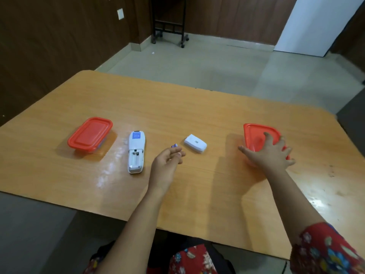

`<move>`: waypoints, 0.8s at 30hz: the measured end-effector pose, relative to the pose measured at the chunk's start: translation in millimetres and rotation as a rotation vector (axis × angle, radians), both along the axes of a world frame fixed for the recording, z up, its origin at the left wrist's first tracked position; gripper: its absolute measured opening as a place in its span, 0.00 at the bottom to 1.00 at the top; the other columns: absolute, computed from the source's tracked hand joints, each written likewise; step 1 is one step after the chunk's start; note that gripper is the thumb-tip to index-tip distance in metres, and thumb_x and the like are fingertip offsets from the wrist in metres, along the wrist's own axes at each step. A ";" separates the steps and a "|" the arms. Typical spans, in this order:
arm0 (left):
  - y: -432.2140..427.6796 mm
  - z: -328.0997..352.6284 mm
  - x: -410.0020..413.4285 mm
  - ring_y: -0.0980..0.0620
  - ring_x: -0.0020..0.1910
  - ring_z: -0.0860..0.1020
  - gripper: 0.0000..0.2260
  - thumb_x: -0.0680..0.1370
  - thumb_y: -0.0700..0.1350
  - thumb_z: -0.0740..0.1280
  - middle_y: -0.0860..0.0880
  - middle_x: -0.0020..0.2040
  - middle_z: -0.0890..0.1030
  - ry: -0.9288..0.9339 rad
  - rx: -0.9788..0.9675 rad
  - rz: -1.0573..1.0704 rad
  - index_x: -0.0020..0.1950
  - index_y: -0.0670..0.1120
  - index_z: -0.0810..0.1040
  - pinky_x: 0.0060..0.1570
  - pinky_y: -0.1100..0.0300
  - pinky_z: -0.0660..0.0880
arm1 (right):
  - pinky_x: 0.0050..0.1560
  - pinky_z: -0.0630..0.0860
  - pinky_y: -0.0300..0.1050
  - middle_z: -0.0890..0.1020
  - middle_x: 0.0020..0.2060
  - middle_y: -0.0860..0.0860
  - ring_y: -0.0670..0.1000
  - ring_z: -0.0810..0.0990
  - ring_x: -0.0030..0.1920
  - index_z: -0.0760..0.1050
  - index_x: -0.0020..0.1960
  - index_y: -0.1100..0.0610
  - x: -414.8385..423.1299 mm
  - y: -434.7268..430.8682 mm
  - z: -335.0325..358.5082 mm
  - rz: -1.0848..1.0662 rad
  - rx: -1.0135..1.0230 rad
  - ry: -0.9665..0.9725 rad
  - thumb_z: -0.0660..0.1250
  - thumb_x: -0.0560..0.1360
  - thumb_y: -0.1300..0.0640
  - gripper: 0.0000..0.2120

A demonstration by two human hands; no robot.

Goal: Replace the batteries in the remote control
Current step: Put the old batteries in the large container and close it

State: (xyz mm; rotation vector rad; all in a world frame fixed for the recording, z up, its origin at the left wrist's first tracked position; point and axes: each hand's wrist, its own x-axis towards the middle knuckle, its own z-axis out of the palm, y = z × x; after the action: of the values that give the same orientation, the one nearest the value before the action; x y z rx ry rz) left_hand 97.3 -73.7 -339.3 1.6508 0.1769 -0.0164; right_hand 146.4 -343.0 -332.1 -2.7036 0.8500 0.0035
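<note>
A white remote control [136, 152] lies face down on the wooden table [177, 111], its battery bay open and empty at the near end. Its white battery cover [195, 143] lies apart to the right. My left hand [167, 162] hovers between them, fingers closed on a small battery [174, 146] whose purple tip shows at the fingertips. My right hand [270, 153] rests spread on the red lid of the right container [254, 135], which looks tilted.
A second red-lidded container [90, 135] stands shut at the left of the remote. The table's far edge gives onto a tiled floor with a black wheeled stand [168, 20] at the back wall.
</note>
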 end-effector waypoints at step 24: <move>25.4 -7.3 -56.1 0.51 0.55 0.77 0.27 0.73 0.26 0.63 0.45 0.62 0.77 0.178 -0.032 -0.144 0.70 0.45 0.69 0.52 0.63 0.74 | 0.72 0.41 0.60 0.50 0.75 0.40 0.47 0.41 0.77 0.50 0.73 0.38 -39.2 70.9 20.3 1.294 -0.158 0.163 0.70 0.60 0.46 0.47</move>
State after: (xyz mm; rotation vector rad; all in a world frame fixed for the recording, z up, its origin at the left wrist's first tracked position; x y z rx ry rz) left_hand 41.3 -48.3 -346.6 1.6268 0.1918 -0.2751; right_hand 107.2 -272.1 -311.7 -2.8874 -0.9891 0.4409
